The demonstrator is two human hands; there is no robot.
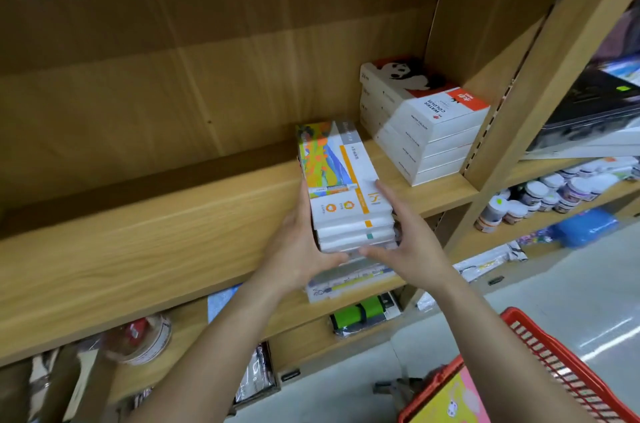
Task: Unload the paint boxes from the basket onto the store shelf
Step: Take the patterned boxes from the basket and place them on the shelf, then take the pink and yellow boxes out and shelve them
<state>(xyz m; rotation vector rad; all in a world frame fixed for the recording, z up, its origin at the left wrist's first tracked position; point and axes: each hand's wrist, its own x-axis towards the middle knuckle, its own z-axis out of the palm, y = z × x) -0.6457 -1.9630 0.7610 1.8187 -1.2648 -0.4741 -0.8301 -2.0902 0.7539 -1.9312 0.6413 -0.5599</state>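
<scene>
A stack of several white paint boxes (341, 180) with a colourful orange-and-blue top picture rests on the wooden shelf (145, 246), overhanging its front edge. My left hand (298, 246) grips the stack's left side and near end. My right hand (408, 235) holds the right side, fingers along the top box and thumb under the near end. A second stack of white water-colour boxes (420, 121) with a panda picture stands further right on the same shelf. The red basket (550, 353) is at the bottom right, with a yellow-pink box (453, 402) inside.
The shelf's upright post (512, 117) stands right of the panda stack. Lower shelves hold tape rolls (145, 339), a green packet (363, 313) and flat packs. The neighbouring bay to the right holds paint jars (547, 197). Bare shelf surface stretches left of my hands.
</scene>
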